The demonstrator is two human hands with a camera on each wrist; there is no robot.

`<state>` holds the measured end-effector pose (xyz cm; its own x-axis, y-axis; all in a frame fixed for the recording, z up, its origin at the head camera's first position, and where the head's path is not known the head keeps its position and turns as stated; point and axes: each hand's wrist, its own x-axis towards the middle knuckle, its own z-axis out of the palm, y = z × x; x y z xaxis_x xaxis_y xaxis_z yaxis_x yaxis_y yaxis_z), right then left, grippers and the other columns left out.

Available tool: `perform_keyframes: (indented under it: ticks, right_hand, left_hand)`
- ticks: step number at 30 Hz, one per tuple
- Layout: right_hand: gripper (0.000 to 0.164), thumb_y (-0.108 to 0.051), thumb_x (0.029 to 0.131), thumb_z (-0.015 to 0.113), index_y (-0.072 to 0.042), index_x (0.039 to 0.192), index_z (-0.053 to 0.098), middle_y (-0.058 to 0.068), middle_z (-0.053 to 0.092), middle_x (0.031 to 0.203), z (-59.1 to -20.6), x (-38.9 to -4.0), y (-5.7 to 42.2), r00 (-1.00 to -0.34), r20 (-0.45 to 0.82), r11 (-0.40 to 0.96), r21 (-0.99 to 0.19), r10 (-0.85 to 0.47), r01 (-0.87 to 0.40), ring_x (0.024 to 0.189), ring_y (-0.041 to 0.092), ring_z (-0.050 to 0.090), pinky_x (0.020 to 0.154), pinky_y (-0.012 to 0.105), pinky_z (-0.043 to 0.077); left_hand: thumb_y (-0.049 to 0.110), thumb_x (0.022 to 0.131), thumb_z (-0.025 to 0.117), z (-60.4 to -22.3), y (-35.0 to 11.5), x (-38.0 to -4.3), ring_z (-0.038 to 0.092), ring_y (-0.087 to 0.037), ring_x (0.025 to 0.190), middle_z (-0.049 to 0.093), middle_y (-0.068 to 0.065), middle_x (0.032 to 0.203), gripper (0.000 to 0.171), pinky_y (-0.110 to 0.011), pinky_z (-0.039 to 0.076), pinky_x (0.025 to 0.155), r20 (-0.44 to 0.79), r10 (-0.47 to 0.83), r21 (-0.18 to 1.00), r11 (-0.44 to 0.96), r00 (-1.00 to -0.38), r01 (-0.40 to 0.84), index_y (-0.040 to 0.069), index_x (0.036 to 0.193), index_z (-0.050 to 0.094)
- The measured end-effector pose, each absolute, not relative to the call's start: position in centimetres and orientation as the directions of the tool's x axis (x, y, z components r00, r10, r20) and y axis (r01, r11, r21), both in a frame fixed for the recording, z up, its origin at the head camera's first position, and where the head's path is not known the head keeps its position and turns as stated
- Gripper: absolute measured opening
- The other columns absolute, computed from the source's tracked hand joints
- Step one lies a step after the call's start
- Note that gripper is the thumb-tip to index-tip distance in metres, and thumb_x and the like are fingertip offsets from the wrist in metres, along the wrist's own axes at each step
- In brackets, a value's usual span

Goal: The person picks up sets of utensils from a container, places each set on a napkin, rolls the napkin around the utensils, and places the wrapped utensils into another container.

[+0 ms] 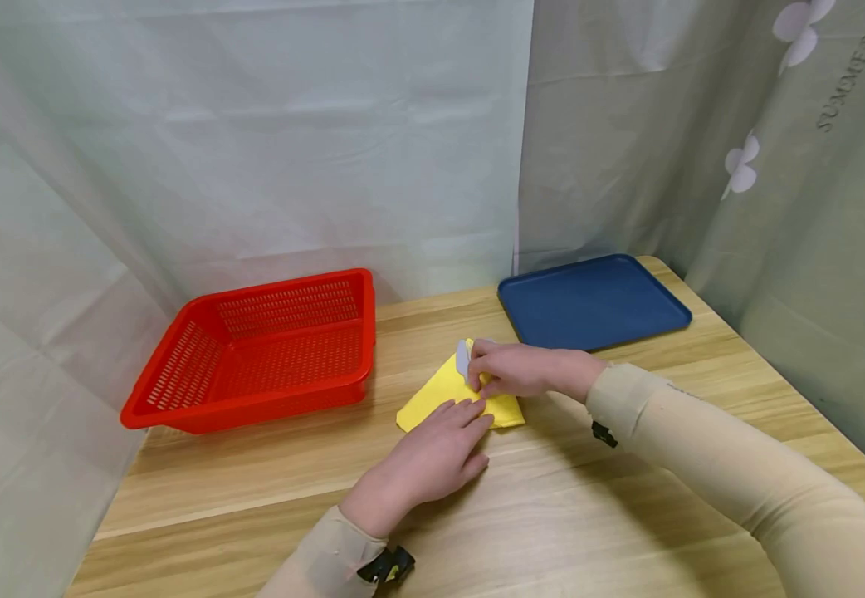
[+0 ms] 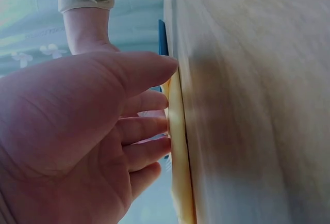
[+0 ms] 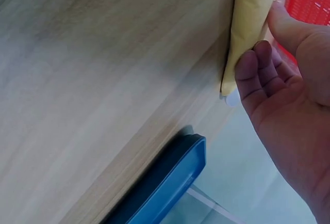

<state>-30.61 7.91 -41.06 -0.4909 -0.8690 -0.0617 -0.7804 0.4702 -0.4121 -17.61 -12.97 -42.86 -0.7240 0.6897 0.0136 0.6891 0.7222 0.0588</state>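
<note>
A folded yellow cloth [image 1: 443, 386] lies on the wooden table between the two hands, roughly triangular from the head camera. A pale grey piece [image 1: 462, 357] shows near its far tip. My right hand [image 1: 513, 368] has its fingers and thumb bent in on the cloth's right side, pinching it beside the grey piece. On the near edge, the fingers of my left hand [image 1: 432, 453] lie fairly straight and press down, thumb apart. Seen from the left wrist, the cloth [image 2: 179, 146] is a thin layered strip at the fingertips. The right thumb [image 3: 289, 28] meets the cloth close to the left fingertips.
A red perforated basket [image 1: 253, 415] stands at the table's left. Toward the back right lies a flat blue tray [image 1: 593, 303] with a low rim. Pale curtains [image 1: 328, 149] hang behind and on both sides of the table [image 1: 552, 515].
</note>
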Motion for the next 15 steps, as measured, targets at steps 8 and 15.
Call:
perform_keyframes:
  ticks: [8,15]
  right_hand:
    - [0.004,-0.012,0.109,0.071,-0.014,0.107,0.072,0.005,0.052,0.116,-40.62,-30.43,7.61,-0.506,-0.121,0.510,-0.383,-0.854,-0.770,0.097,0.019,0.057,0.089,0.032,0.051]
    - [0.006,-0.010,0.112,0.065,-0.013,0.108,0.070,0.002,0.050,0.113,-41.10,-30.70,7.41,-0.531,-0.145,0.544,-0.364,-0.835,-0.756,0.097,0.017,0.055,0.089,0.031,0.051]
  left_hand:
    - [0.030,0.108,0.073,-42.29,-13.38,-17.10,0.047,-0.028,0.155,0.052,-0.016,0.166,0.056,-0.051,0.037,0.127,-0.011,0.689,0.094,0.722,-0.725,0.685,0.002,0.155,0.060]
    - [0.028,0.107,0.073,-42.26,-13.47,-16.94,0.044,-0.024,0.157,0.046,-0.011,0.172,0.059,-0.053,0.039,0.125,-0.007,0.706,0.114,0.705,-0.709,0.700,0.005,0.159,0.056]
